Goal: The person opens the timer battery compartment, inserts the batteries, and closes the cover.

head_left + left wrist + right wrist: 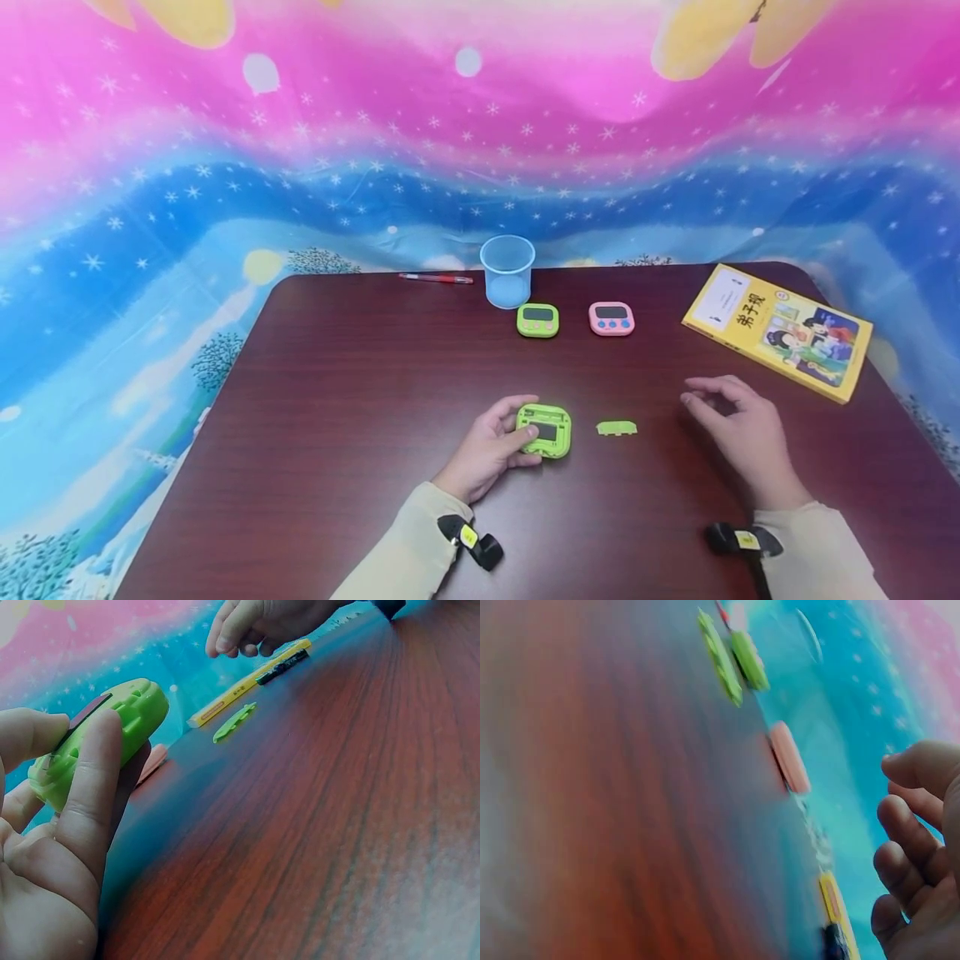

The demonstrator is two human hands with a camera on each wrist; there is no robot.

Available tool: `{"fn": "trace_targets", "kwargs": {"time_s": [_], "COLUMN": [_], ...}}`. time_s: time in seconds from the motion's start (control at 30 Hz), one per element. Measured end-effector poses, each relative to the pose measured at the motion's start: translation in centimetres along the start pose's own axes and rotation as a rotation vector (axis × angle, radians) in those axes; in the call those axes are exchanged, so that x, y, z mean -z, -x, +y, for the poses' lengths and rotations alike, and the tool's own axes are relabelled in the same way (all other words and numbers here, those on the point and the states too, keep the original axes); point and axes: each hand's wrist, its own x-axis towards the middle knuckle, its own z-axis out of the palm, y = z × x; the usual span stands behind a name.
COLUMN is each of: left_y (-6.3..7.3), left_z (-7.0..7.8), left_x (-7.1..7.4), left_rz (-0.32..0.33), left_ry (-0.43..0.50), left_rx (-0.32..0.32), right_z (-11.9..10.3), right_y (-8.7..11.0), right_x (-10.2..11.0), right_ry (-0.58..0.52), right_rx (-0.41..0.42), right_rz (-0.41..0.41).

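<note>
**Back cover off, green timer in hand**

Your left fingers (94, 780) hold the green timer (553, 442), thumb laid across its open back. Your right fingers (904, 825) curve loosely, thumb near forefinger, nothing seen between them. Loose green cover (617, 427): on the table (375, 375), between left and right fingers, touching neither.

Step in hand, my reading: the opened battery compartment. Next move probably calls for a steady left hold while the right fingers tend the recess or pinch the cover by its edge.

Materials: timer looks hard plastic, rounded square, dark flat panel on the back. Cover thin, tabbed along one side. Beyond your left fingers, a see-through blue cup (507, 275), round-rimmed.
</note>
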Motion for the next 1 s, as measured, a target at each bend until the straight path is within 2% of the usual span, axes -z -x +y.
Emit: {"fn": "trace_targets", "kwargs": {"time_s": [0.23,0.37,0.47,0.7,1.0], "left_y": [-0.2,-0.1,-0.1,-0.1,-0.2], "left_z": [0.3,0.3,0.2,0.3,0.0], "left_x": [-0.1,-0.1,-0.1,0.1,0.0], "left_rz": [0.008,0.009,0.003,0.0,-0.009], "left_ry": [-0.011,-0.037,-0.051,-0.05,-0.054], "left_rx": [0.001,0.01,0.016,0.016,0.019], "right_z": [1.0,2.2,3.4,5.5,5.9], "right_y": [-0.5,-0.7,-0.7,-0.8,-1.2], "right_x": [1.7,2.7,3.2,3.4,4.1], "right_ry": [-0.055,-0.018,0.039,0.086,0.155], "right_rx": [-0.238,-0.334,-0.374,-0.48,-0.453], "right_rz": [0.197,0.208,0.172,-0.006,-0.134]}}
